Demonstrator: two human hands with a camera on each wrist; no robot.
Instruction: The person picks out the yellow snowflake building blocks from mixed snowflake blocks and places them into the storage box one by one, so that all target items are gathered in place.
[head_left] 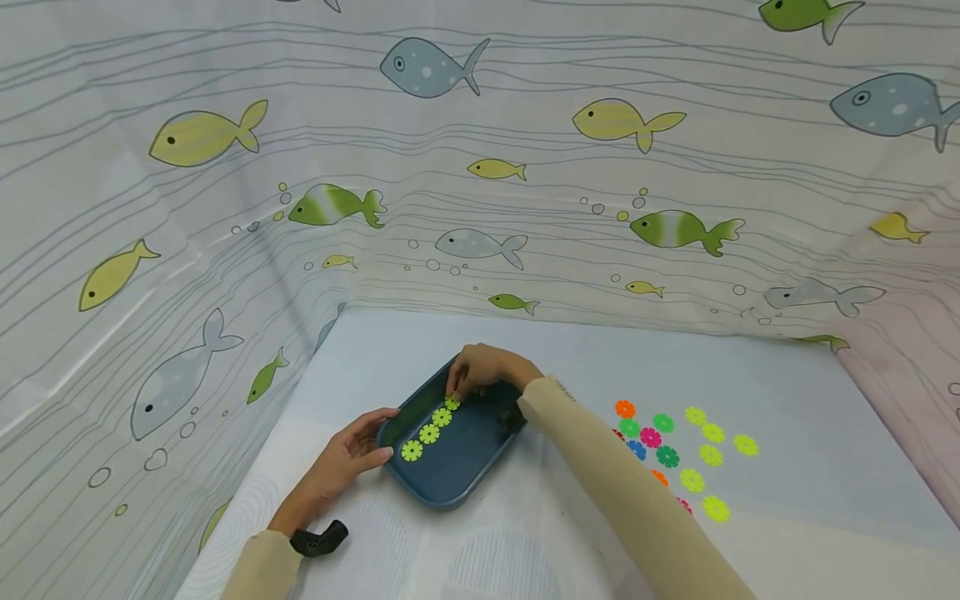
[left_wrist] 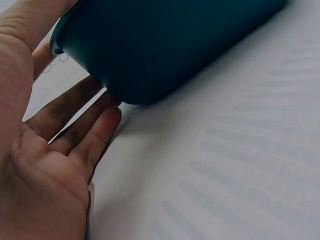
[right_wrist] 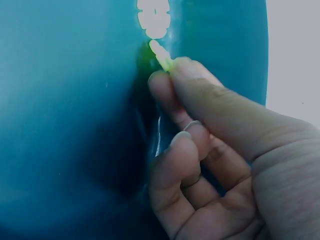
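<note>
A dark blue tray [head_left: 467,457] with raised walls and rounded corners lies on the table. Yellow-green flower-shaped discs [head_left: 429,433] form a line along its left inner side. At the far end of that line, my right hand [head_left: 480,368] pinches another yellow-green notched disc [right_wrist: 162,56] between thumb and index finger, seen tilted close to a disc in the right wrist view. My left hand [head_left: 347,454] holds the tray's near-left end, thumb and fingers spread about the corner. In the left wrist view, its fingers [left_wrist: 100,132] touch the outer wall low down.
Loose notched discs in yellow-green, green [head_left: 667,456], pink [head_left: 650,437], orange [head_left: 625,409] and blue [head_left: 637,450] lie right of the tray, some hidden by the right sleeve [head_left: 600,467]. A fish-patterned curtain [head_left: 555,192] encloses the white table [head_left: 795,417].
</note>
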